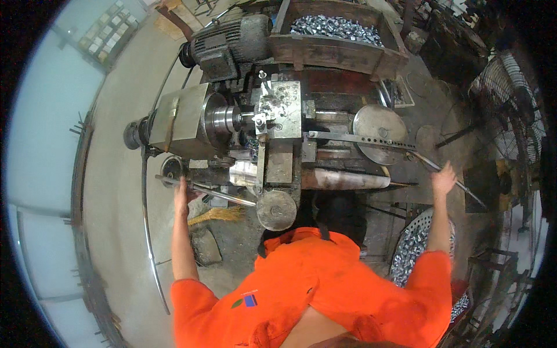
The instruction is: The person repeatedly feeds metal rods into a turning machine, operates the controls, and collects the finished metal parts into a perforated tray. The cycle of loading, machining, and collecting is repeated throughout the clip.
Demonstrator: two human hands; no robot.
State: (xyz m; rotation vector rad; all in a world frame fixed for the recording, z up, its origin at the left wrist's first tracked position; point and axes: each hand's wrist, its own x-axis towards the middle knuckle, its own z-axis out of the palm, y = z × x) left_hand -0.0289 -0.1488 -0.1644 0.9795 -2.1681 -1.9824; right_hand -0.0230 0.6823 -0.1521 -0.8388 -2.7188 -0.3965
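Note:
A lathe-like machine stands in front of me, with a round chuck (223,120) facing a tool block (279,110). My left hand (182,196) is closed around a metal lever rod (223,196) that runs to a round steel disc (276,210) at the machine's near side. Farther right, my right hand (444,178) grips a long lever bar (426,161). That bar joins a flat strip with a row of holes (371,140), which crosses over a larger round plate (380,130). The left fingers are partly hidden by the rod and hand.
Behind the machine sits a wooden box (336,58) of small shiny metal parts, beside an electric motor (223,47). A perforated basket (426,223) of similar parts is by my right arm. A straw broom (220,214) lies on the floor; a fan (507,98) stands at far right.

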